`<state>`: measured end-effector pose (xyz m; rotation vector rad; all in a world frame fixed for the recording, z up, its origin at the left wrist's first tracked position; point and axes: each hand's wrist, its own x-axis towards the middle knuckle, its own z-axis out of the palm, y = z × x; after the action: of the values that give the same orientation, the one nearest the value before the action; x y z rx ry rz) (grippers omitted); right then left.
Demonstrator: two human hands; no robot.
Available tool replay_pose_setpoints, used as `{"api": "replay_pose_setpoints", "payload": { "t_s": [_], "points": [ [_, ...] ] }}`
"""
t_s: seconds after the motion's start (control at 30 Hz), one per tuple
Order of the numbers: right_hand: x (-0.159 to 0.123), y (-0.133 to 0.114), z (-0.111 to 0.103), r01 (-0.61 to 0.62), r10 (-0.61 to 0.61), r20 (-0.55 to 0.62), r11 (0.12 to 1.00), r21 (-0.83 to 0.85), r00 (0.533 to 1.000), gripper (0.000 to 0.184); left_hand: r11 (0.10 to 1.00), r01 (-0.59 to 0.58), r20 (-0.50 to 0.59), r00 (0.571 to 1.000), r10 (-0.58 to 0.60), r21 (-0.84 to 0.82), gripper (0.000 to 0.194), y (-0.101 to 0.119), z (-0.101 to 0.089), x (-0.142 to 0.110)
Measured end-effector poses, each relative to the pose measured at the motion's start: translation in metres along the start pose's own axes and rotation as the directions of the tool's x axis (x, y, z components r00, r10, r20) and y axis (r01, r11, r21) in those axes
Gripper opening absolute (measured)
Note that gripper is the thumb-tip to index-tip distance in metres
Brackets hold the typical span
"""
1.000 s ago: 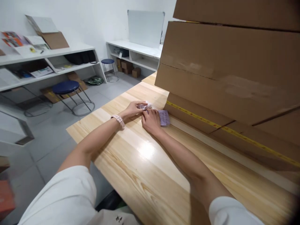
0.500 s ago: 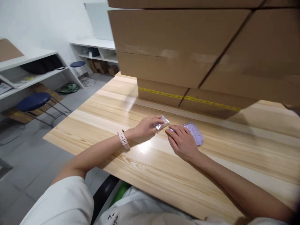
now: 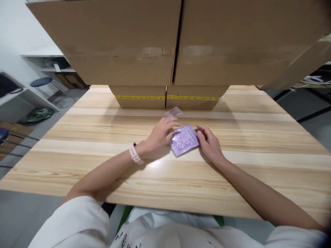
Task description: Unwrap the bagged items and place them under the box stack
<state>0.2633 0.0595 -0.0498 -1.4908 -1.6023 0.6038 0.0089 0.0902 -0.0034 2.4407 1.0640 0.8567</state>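
A flat, glossy purple packet [image 3: 184, 140] is between my hands above the wooden table, slightly tilted. My right hand [image 3: 210, 144] grips its right edge between thumb and fingers. My left hand [image 3: 160, 133], with a pale pink watch band [image 3: 135, 154] on the wrist, is at the packet's left edge. Its fingers are curved and apart, and whether the thumb touches the packet is hard to tell. Just beyond my left fingertips, a small clear plastic packet [image 3: 173, 112] lies on the table; its contents are too unclear to name.
Large cardboard boxes [image 3: 124, 38] are stacked across the back of the wooden table [image 3: 155, 182], overhanging a lower row with a yellow measuring tape [image 3: 141, 97]. Blue stools [image 3: 41, 82] and white shelves stand to the left. White cables [image 3: 315, 80] show at the right.
The view has swung right. My left hand has let go of the clear packet, which now lies near the boxes. The purple packet has come between my hands, its right edge in my right hand.
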Motion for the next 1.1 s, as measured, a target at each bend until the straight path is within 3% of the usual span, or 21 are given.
{"api": "replay_pose_setpoints", "payload": {
  "t_s": [0.1, 0.17, 0.27, 0.33, 0.4, 0.47, 0.5, 0.57, 0.63, 0.7, 0.8, 0.87, 0.97, 1.1],
  "points": [
    [0.0, -0.004, 0.006, -0.012, 0.004, 0.101, 0.997, 0.079, 0.995, 0.046, 0.997, -0.04, 0.274, 0.96, 0.058, -0.068, 0.075, 0.018, -0.004, -0.038],
    [-0.002, -0.009, 0.009, -0.038, 0.013, 0.135, 0.983, 0.182, 0.991, 0.045, 0.995, -0.034, 0.347, 0.936, 0.064, -0.092, 0.084, 0.02, -0.004, -0.051],
    [-0.003, -0.018, 0.008, -0.181, 0.104, 0.209, 0.901, 0.394, 0.972, 0.045, 0.986, -0.011, 0.274, 0.96, 0.058, -0.169, 0.068, 0.017, -0.002, -0.054],
    [-0.004, -0.024, 0.005, -0.328, 0.197, 0.286, 0.77, 0.547, 0.938, 0.047, 0.963, 0.01, 0.189, 0.981, 0.043, -0.27, 0.052, 0.015, -0.001, -0.051],
    [-0.005, -0.03, 0.001, -0.443, 0.249, 0.373, 0.617, 0.65, 0.894, 0.051, 0.911, 0.093, 0.106, 0.993, -0.054, -0.402, 0.041, 0.016, -0.002, -0.05],
    [-0.008, -0.035, -0.001, -0.473, 0.223, 0.427, 0.562, 0.678, 0.876, 0.058, 0.818, 0.222, 0.05, 0.972, -0.231, -0.531, 0.034, 0.017, -0.005, -0.051],
    [-0.011, -0.037, -0.001, -0.451, 0.192, 0.429, 0.6, 0.661, 0.883, 0.059, 0.764, 0.289, 0.041, 0.945, -0.326, -0.576, 0.035, 0.017, -0.007, -0.052],
    [-0.016, -0.039, 0.0, -0.321, 0.113, 0.379, 0.774, 0.546, 0.918, 0.054, 0.698, 0.392, 0.048, 0.888, -0.457, -0.599, 0.04, 0.014, -0.01, -0.055],
    [-0.021, -0.038, 0.002, -0.134, 0.021, 0.305, 0.926, 0.354, 0.952, 0.051, 0.718, 0.471, 0.049, 0.851, -0.524, -0.512, 0.036, 0.009, -0.011, -0.058],
    [-0.024, -0.036, 0.006, -0.02, -0.031, 0.235, 0.977, 0.214, 0.971, 0.045, 0.784, 0.505, -0.029, 0.834, -0.551, -0.36, 0.029, 0.005, -0.011, -0.06],
    [-0.025, -0.031, 0.008, 0.032, -0.053, 0.109, 0.982, 0.187, 0.993, 0.025, 0.888, 0.422, -0.241, 0.856, -0.457, -0.184, 0.04, 0.004, -0.01, -0.062],
    [-0.025, -0.03, 0.008, 0.131, -0.14, 0.045, 0.978, 0.164, 0.989, 0.03, 0.951, 0.283, -0.313, 0.898, -0.308, -0.124, 0.034, 0.009, -0.009, -0.064],
    [-0.027, -0.03, 0.006, 0.365, -0.368, 0.068, 0.93, 0.043, 0.927, 0.043, 0.985, 0.153, -0.274, 0.946, -0.17, -0.081, 0.024, 0.018, -0.008, -0.065],
    [-0.03, -0.034, 0.008, 0.522, -0.508, 0.207, 0.853, -0.016, 0.836, 0.073, 0.948, 0.168, -0.159, 0.963, -0.216, -0.27, 0.044, 0.03, -0.009, -0.068]
  ]
}}
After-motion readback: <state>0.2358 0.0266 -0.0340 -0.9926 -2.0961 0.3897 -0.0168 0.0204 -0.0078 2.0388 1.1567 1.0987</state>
